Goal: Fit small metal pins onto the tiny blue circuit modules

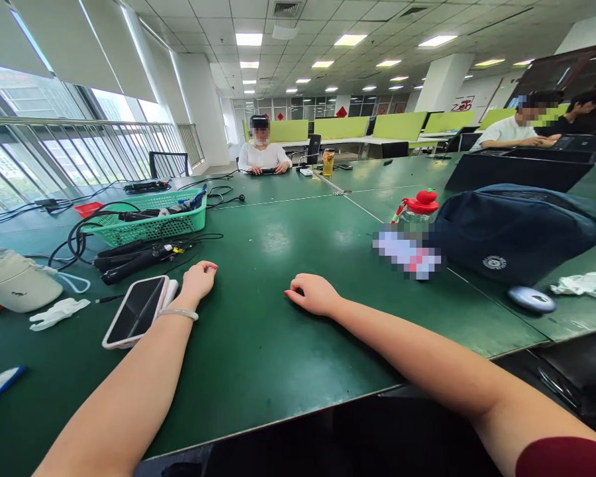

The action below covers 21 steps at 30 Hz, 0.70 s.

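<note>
My left hand (198,281) rests on the green table (248,358) with its fingers curled in and nothing visible in them. Close beside it lies a phone (138,308) in a pale case, its screen dark. A light bracelet (179,313) circles that wrist. My right hand (314,295) also lies on the tabletop, loosely closed, thumb and forefinger meeting around a small gap. Bare tabletop separates the two hands. Beyond the left hand are black cylindrical items (134,263) with cables and a green plastic basket (151,230) full of dark gear.
To the right stand a dark blue bag (516,228), a red-lidded jar (420,209), a computer mouse (531,299) and crumpled tissue (580,285). A beige pouch (17,281) is at far left. One person (263,156) sits opposite; others sit at right behind laptops.
</note>
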Each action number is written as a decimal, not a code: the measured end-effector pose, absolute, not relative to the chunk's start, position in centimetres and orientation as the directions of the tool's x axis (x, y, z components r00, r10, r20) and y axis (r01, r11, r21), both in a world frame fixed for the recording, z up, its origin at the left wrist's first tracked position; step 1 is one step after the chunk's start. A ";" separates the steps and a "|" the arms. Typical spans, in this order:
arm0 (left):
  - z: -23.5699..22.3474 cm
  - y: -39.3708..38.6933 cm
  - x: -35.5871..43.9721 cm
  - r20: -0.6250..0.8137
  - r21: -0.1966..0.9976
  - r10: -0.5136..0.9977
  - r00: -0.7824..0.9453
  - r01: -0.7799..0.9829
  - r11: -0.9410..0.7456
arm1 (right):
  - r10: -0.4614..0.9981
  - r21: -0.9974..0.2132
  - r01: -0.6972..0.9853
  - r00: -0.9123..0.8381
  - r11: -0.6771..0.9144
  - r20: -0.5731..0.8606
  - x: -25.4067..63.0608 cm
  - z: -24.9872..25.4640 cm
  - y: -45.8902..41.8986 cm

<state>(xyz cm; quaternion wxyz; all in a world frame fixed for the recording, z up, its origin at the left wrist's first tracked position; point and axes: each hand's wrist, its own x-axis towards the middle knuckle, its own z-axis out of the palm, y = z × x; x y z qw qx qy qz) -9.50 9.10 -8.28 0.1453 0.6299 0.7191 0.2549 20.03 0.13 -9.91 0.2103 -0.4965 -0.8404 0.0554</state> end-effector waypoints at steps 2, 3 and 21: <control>-8.4 9.0 -8.8 0.097 0.591 0.988 -0.120 0.806 0.039 | 0.860 -0.299 0.814 -0.416 0.497 0.297 20.0 -10.0 0.2; -8.5 8.8 -8.3 0.091 0.613 0.991 -0.097 0.789 0.021 | 0.861 -0.299 0.816 -0.415 0.495 0.294 19.9 -10.0 0.3; -8.6 2.8 1.4 0.117 0.906 0.860 0.498 0.301 -0.297 | 0.938 -0.531 0.789 -0.162 0.309 0.306 20.9 -10.5 1.8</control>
